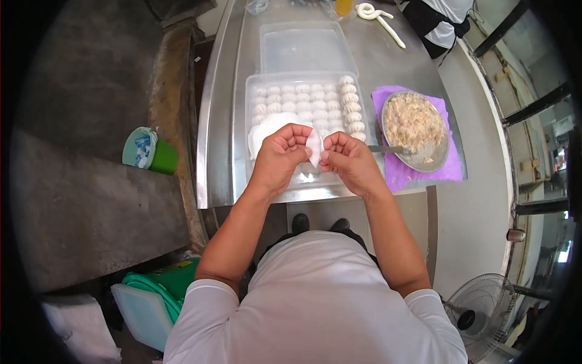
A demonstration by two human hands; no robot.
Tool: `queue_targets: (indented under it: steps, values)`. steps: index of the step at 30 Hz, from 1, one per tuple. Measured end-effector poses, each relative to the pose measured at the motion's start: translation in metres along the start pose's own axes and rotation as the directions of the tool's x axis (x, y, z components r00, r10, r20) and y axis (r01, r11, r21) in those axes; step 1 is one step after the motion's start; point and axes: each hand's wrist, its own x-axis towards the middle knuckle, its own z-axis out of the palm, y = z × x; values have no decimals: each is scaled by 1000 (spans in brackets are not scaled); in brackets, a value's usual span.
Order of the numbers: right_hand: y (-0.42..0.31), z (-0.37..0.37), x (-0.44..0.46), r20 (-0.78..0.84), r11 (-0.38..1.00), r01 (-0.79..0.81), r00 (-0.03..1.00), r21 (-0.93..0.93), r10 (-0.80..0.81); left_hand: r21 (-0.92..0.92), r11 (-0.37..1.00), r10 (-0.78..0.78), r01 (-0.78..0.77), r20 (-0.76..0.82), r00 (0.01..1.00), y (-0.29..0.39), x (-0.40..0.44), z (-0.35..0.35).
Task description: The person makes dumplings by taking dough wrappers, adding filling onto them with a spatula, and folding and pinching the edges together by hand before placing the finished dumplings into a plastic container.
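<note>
A folded white dumpling wrapper [314,148] is held upright between my two hands, over the front of a plastic tray [250,97]. My left hand [282,155] pinches its left side, and my right hand [350,159] pinches the right edge. Rows of pleated dumplings [295,100] fill much of the tray, with one raised column along its right side. Under my left hand lies a stack of white wrappers [260,136]. To the right, a metal bowl [447,145] of pale minced filling [413,118] sits on a purple cloth [397,176], a flat metal spatula [388,149] resting in it.
Behind the tray lies a clear plastic lid [306,48] on the steel table [376,54]. A white dough rope [388,27] is at the far right, near another person [433,27]. A green bin [162,156] stands left; a fan [482,312] is at lower right.
</note>
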Motion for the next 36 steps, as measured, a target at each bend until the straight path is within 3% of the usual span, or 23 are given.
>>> queue_targets:
  steps: [4,7,9,10,12,15,18,23,25,27,31,33,36]
  values:
    - [0,3,-4,-36,997,-54,998,59,56,44,999,-22,22,-21,1000,-2,-2,-1]
    - [-2,-4,-3,-31,998,-57,998,7,57,-21,997,-69,69,-11,998,3,-1,-6]
    - [0,-11,-2,-76,993,-109,991,44,112,-259,956,-132,137,39,991,5,-2,-10]
    - [2,-13,-2,-71,993,-111,991,43,113,-259,957,-130,134,34,991,4,-4,-11]
    - [2,-14,0,76,959,-113,992,259,96,-283,944,-160,170,61,985,1,-5,-11]
    - [3,-1,4,-10,987,-128,992,100,129,-282,944,-154,171,83,985,-4,-5,-8]
    - [6,-9,6,119,991,-50,992,127,35,-246,959,-130,139,50,990,1,-12,-8]
    - [1,-18,2,53,988,42,997,148,-51,-288,951,-114,108,-1,994,6,-17,-2]
    - [-1,-17,0,60,985,62,996,159,-72,-301,933,-241,196,-119,963,5,-17,13]
    - [-4,-21,0,102,998,48,993,36,-52,-255,949,-220,184,-122,968,-3,-12,15]
    - [-2,-16,1,63,977,22,997,211,-36,-206,963,-201,176,-111,973,-1,-11,20]
    - [-3,-14,0,77,994,108,991,11,-109,-220,958,-211,185,-105,972,-1,-10,23]
    - [1,-24,6,48,993,50,998,-104,-46,-267,949,-203,169,-106,973,-6,-7,19]
